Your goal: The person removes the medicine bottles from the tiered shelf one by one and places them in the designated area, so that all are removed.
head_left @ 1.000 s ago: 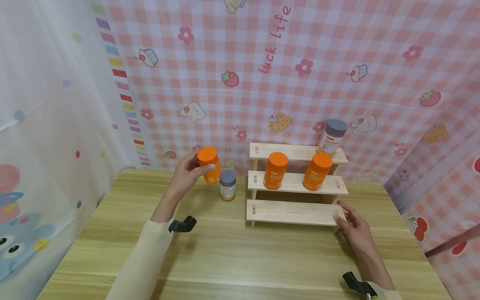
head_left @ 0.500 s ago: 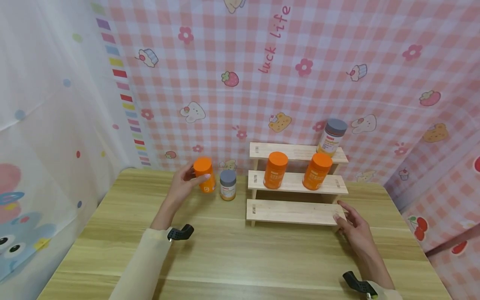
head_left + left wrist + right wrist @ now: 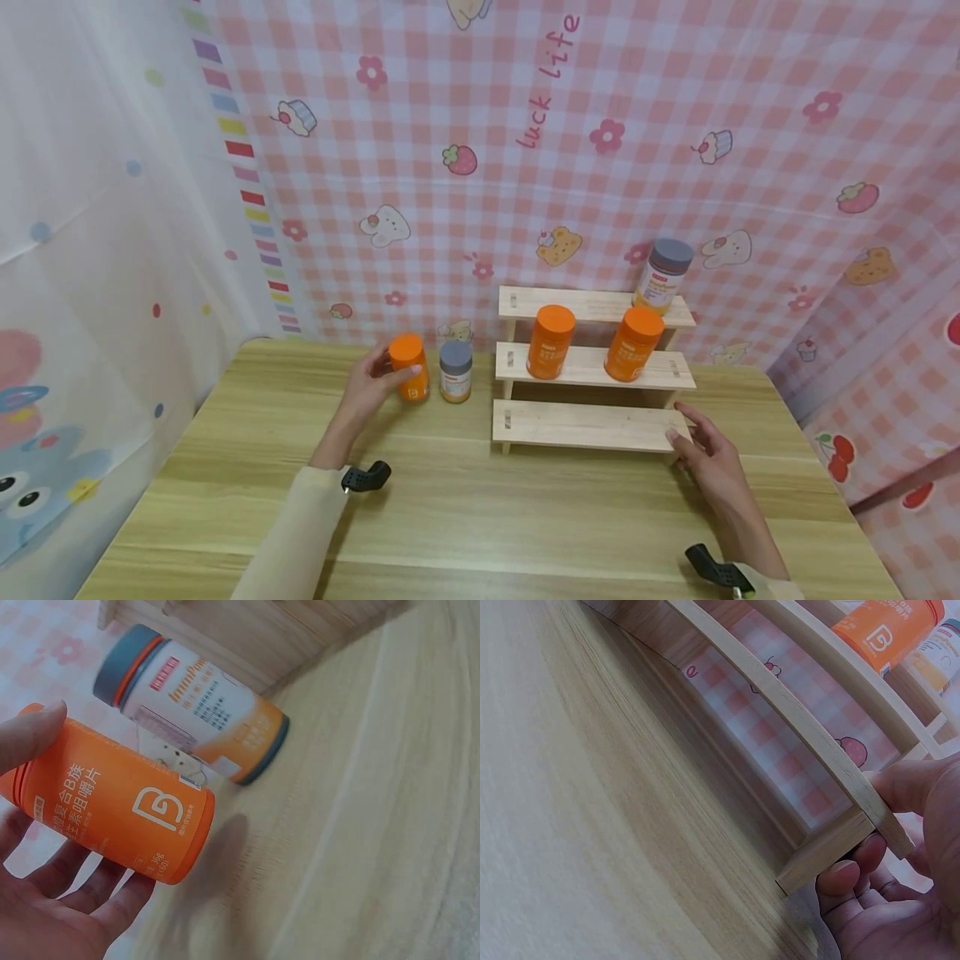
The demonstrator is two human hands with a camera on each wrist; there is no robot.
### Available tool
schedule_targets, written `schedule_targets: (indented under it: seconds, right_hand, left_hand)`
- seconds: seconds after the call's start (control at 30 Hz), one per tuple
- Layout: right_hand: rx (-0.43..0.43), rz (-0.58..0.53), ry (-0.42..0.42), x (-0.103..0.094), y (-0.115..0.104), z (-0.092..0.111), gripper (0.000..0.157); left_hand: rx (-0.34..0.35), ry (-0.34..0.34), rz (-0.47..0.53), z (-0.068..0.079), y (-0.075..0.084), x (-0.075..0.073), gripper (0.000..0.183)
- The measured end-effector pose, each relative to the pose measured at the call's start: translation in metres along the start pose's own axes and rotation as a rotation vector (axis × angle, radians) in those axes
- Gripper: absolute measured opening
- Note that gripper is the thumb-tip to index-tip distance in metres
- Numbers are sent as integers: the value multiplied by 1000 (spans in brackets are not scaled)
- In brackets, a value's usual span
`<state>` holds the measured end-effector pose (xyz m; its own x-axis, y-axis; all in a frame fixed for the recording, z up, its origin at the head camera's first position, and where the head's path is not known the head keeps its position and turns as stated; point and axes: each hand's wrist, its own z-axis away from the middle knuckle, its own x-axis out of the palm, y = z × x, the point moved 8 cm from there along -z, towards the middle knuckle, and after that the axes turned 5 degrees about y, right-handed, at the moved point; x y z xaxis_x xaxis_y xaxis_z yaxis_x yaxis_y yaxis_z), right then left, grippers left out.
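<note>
My left hand [image 3: 364,390] grips an orange supplement bottle [image 3: 409,382] low over the table's back left, thumb across its near side. The left wrist view has this orange bottle [image 3: 120,799] tilted, with a shadow beside its base; whether it touches the table I cannot tell. Just right of it stands a grey-lidded bottle [image 3: 455,373] with a white and orange label. At the right end of a three-tier wooden rack [image 3: 585,423], my right hand [image 3: 712,462] pinches the lowest shelf. In the right wrist view, the thumb lies over the shelf board [image 3: 855,776] and the fingers beneath.
Two orange bottles, one left [image 3: 550,343] and one right [image 3: 634,346], stand on the middle shelf. Another grey-lidded bottle [image 3: 662,279] occupies the top shelf's right end. Behind the wooden table [image 3: 480,517] hangs a pink checked cloth [image 3: 420,108]; a white curtain [image 3: 97,208] is at left.
My left hand has brought the orange bottle down and slightly left, from behind the grey-lidded bottle to beside it. My right hand keeps its hold on the rack.
</note>
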<state>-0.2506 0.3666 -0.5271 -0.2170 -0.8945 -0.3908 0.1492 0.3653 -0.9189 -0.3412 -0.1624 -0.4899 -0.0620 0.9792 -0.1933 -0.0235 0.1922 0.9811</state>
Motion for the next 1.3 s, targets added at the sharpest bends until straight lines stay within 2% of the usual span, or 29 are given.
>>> schedule_targets:
  seconds: [0.3, 0.53, 0.73, 1.03, 1.3]
  right_hand:
    - [-14, -4, 5, 0, -1, 0, 61]
    - [-20, -11, 11, -1, -2, 0, 60]
    - [-5, -9, 7, 0, -1, 0, 60]
    - [3, -12, 3, 1, 1, -1, 61]
    - [3, -21, 0, 1, 2, -3, 61]
  left_hand:
    - [13, -2, 7, -2, -13, 3, 64]
    - [17, -23, -1, -4, -16, 8, 65]
    - [2, -29, -26, -5, -17, 6, 66]
    - [120, -72, 13, 2, 12, 1, 71]
    - [214, -45, -3, 4, 44, -4, 72]
